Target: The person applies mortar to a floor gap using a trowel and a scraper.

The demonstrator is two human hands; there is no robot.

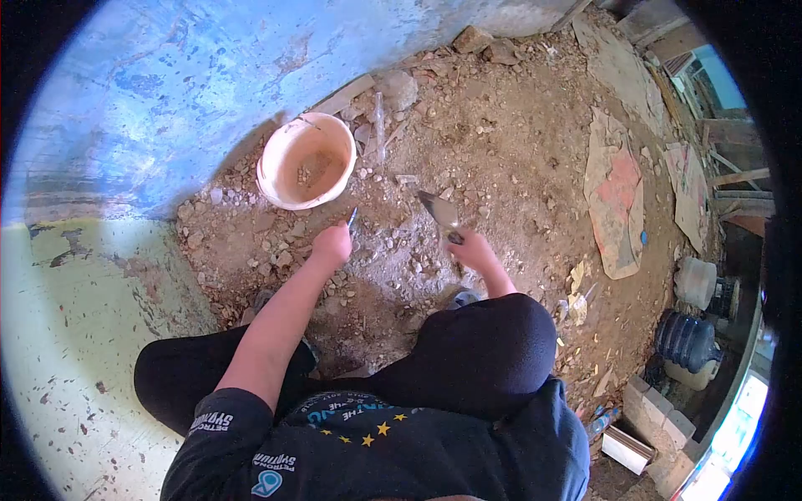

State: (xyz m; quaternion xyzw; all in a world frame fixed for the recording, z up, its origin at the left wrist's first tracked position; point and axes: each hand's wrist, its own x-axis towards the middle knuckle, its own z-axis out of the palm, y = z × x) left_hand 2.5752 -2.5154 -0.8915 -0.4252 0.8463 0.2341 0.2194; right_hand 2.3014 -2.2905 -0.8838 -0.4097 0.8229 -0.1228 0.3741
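My right hand [474,253] is closed around the handle of a pointed trowel [438,209], its metal blade angled up and left over the rubble. In my left hand [332,244], closed too, is a thin bluish object [352,217] that sticks up past the fingers; its kind is too small to tell. Just above the left hand stands a whitish bucket [288,157], upright, with some dirt visible at its bottom. Loose rubble and pale grit [388,238] lie between my hands. A small light piece [406,179] rests beside the trowel's tip.
A paint-stained wall [192,75] runs along the left. Behind the bucket lies a clear plastic strip [380,125] among stones. Dirty flattened sheets [616,188] cover ground on the right. A large blue water bottle [687,341] and concrete blocks [660,413] sit at lower right.
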